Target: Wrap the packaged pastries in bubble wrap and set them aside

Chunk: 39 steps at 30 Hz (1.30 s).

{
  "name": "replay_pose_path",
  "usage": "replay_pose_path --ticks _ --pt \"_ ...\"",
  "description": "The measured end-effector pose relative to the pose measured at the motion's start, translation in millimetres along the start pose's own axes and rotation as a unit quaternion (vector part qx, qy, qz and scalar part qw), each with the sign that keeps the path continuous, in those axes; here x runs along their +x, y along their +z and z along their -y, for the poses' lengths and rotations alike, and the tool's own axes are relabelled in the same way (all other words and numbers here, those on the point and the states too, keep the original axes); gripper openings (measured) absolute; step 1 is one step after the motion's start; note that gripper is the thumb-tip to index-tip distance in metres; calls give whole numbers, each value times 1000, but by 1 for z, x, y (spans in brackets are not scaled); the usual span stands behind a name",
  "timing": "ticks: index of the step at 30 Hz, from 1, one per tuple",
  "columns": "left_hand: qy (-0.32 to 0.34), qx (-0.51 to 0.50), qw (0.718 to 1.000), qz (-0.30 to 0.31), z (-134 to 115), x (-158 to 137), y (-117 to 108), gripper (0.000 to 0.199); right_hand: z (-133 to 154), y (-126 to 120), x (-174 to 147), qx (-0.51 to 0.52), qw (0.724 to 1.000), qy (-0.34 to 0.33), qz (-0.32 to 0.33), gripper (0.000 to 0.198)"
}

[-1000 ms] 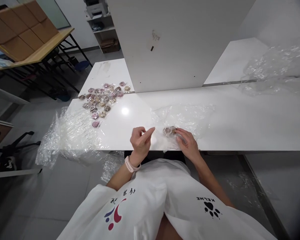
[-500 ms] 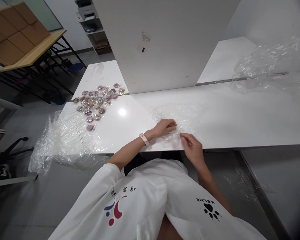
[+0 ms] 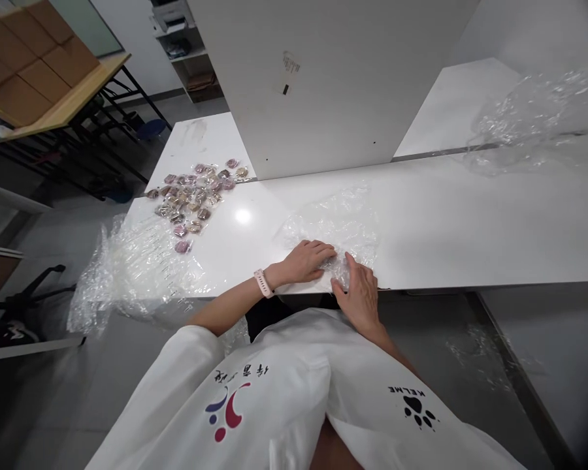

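Observation:
A thin, crinkled sheet of clear plastic film (image 3: 338,219) lies on the white table in front of me; whether it is a bag I cannot tell. My left hand (image 3: 304,262), with a pale pink band at the wrist, rests palm down on the film's near part, its fingers stretched out. To its right, my right hand (image 3: 360,297) presses on the near right part of the film, thumb and fingers spread apart. A crumpled bit of the film bunches up between both hands.
Many small wrapped pieces (image 3: 191,196), purple, brown and yellowish, lie at the table's left. A heap of clear plastic bags (image 3: 142,267) hangs over the near left edge. More loose film (image 3: 529,124) lies at the far right. An upright white panel (image 3: 323,85) stands behind.
My left hand has shifted left and slightly nearer. My right hand has turned from a pinch to spread fingers and moved nearer. The film now spreads out farther toward the panel.

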<state>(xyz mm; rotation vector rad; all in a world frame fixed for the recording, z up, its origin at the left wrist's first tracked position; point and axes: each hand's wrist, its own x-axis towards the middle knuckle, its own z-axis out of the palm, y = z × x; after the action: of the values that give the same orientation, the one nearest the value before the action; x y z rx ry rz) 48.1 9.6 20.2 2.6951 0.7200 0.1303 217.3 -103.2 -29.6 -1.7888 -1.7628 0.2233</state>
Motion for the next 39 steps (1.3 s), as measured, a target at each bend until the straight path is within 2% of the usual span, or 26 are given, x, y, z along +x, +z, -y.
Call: replay_pose_path --ticks 3,6,8,11,13,14,16,18,21,22,23,24,25,27,28,29,30,31,32,35,37,39 --pt "-43 61 997 -26 -6 11 10 41 3 3 11 -14 1000 -1 -2 61" --pt "-73 46 996 -38 -7 16 11 34 4 0 29 -43 999 -29 -5 60" --pt "-100 -17 994 -44 -2 9 1 33 3 -6 42 -88 994 -56 -13 56" --pt "-124 -170 977 -41 8 -13 -23 30 3 -15 63 -135 986 -79 -58 43" --pt "-139 -231 962 -46 13 -30 -37 27 4 -20 76 -142 982 -67 -103 36" --pt "-154 -230 959 -66 13 -37 -42 26 4 -22 81 -137 981 -52 -128 32" --pt "-189 -163 959 -137 11 -48 -43 26 4 -24 87 -111 979 -7 -170 29" --pt "-210 -52 956 -197 5 -55 -32 31 -2 -24 88 -69 977 50 -195 31" --pt "-200 64 959 -190 -9 -56 0 35 -21 -25 83 37 969 165 -182 36" --pt "-193 80 962 -176 -14 -55 12 37 -29 -27 82 105 956 218 -165 39" --pt "-187 88 964 -164 -19 -53 22 39 -36 -29 83 194 932 274 -135 42" --pt "-185 93 966 -158 -23 -52 31 42 -40 -31 85 295 893 326 -96 44" --pt "-185 94 966 -157 -27 -51 37 45 -41 -34 88 397 841 363 -54 44" --pt "-190 89 964 -165 -30 -50 44 49 -30 -37 95 561 738 375 23 38" --pt "-190 82 963 -172 -29 -49 46 49 -17 -37 97 618 703 347 57 35" --pt "-191 73 962 -180 -28 -50 47 47 -1 -34 99 658 684 303 88 32" --pt "-192 60 961 -189 -26 -51 49 43 18 -30 98 678 681 249 119 32" --pt "-193 44 959 -201 -23 -52 52 38 36 -24 96 678 693 187 158 34" --pt "-194 24 957 -214 -20 -55 57 34 54 -16 92 654 719 121 203 36" --pt "-185 -13 947 -262 -13 -69 76 27 88 7 72 477 823 -90 294 37" --pt "-194 -2 932 -305 -14 -80 88 25 92 18 60 366 859 -199 298 38" --pt "-215 17 916 -340 -21 -92 95 21 85 23 52 302 876 -251 280 41"
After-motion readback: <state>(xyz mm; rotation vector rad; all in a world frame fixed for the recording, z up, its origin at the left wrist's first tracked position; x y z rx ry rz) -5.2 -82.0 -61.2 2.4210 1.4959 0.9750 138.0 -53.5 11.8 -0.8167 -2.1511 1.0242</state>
